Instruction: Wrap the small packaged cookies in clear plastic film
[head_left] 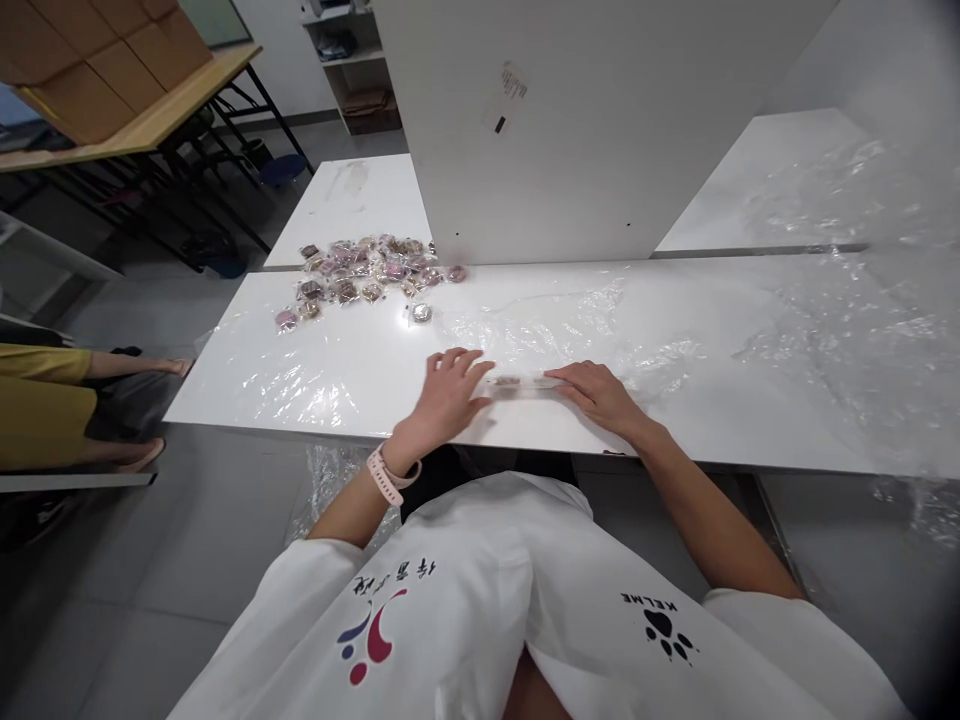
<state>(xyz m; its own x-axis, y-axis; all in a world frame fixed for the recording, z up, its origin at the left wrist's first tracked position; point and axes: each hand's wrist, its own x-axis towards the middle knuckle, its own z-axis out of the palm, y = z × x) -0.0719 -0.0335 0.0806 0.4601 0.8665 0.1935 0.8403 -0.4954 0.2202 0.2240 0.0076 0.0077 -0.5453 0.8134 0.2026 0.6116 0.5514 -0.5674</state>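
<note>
Hands meet at frame centre: left hand (448, 390) lies flat, fingers spread, pinning a small clear packet (523, 381) to the tabletop (360, 370); right hand (596, 392) pinches its other end, keeping it stretched. Wrapped pieces (360, 272) sit upper left.

**Bright, even light with glare on the plastic**

From my feed the room is evenly lit from overhead, with only soft shadows under the white table (247, 400). The clear plastic film (825, 330) throws scattered white glare, washing out detail against the tabletop. Wide-lens distortion bends the edges, and the right corners darken. The wrapped pieces (360, 275) farther back look small and soft.
</note>
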